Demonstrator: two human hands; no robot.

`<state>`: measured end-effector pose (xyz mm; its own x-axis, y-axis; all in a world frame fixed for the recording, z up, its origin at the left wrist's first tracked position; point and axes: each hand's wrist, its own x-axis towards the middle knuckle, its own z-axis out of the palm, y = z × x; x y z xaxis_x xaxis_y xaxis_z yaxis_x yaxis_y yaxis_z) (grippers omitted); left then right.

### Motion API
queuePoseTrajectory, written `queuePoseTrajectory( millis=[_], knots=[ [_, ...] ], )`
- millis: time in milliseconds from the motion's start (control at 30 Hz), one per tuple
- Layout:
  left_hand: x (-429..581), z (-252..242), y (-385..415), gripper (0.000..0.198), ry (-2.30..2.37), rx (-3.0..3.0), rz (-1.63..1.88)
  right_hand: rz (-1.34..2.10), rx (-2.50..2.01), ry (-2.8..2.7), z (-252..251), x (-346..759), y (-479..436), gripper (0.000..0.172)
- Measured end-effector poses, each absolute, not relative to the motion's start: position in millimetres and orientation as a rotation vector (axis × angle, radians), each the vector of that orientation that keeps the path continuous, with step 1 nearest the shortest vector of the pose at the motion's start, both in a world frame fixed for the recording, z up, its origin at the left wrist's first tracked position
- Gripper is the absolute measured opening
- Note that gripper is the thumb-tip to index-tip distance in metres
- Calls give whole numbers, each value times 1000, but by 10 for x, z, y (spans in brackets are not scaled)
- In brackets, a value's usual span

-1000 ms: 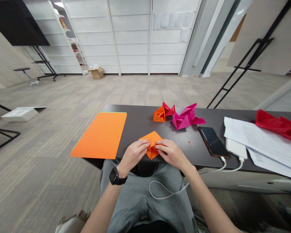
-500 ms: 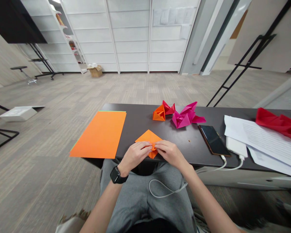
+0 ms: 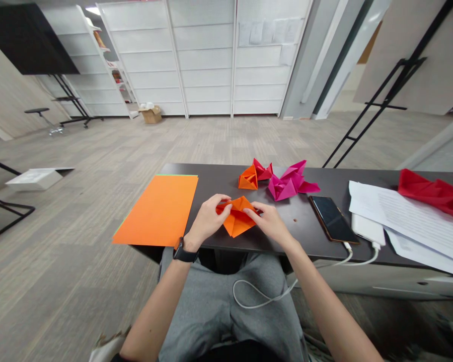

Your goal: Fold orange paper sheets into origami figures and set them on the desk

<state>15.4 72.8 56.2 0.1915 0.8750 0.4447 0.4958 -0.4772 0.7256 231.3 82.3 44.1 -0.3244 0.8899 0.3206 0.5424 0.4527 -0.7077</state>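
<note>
A partly folded orange paper (image 3: 237, 219) lies on the dark table (image 3: 219, 188) just in front of me. My left hand (image 3: 207, 219) pinches its upper left corner and lifts a flap there. On the right side my right hand (image 3: 269, 224) has its fingertips closed on the paper's edge. A black watch sits on my left wrist.
A flat orange sheet (image 3: 158, 208) overhangs the table's left end. Behind the fold stand an orange and red paper model (image 3: 253, 175) and a pink paper model (image 3: 290, 182). To the right lie a black phone (image 3: 332, 219), a white power bank (image 3: 368, 230) with cable, printed papers (image 3: 415, 221) and red paper (image 3: 432, 193).
Both hands have moved away from me, up the table, with the orange paper. The paper has been turned and a top flap raised; before, the hands pressed its near corner.
</note>
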Motion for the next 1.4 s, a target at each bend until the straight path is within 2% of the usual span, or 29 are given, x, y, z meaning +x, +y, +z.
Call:
queuePoseTrajectory(
  millis=[167, 367, 467, 567, 633, 833, 1100, 1300, 1400],
  knots=[
    [-36, 439, 711, 20, 1052, 2289, 945, 628, -979, -2186, 364, 2373, 798, 22],
    [-98, 126, 613, 23, 939, 2556, 660, 431, -859, -2585, 133, 2426, 655, 41],
    [-103, 61, 564, 37, 970, 2611, 656, 377, -901, -2631, 135, 2425, 596, 45],
    [-110, 62, 551, 46, 1066, 2665, 625, 318, -948, -2675, 204, 2418, 586, 41],
    [-113, 81, 558, 39, 1065, 2713, 587, 296, -943, -2712, 240, 2422, 609, 35],
    [-82, 156, 558, 29, 1075, 2764, 593, 296, -883, -2726, 210, 2445, 703, 39],
    [22, 230, 673, 25, 1298, 2463, 700, 551, -1084, -2380, 146, 2363, 899, 33],
    [54, 207, 813, 18, 1407, 2229, 827, 746, -1153, -2156, 123, 2314, 1050, 22],
    [60, 164, 865, 16, 1423, 2123, 860, 779, -1161, -2093, 106, 2271, 1112, 24]
  ],
)
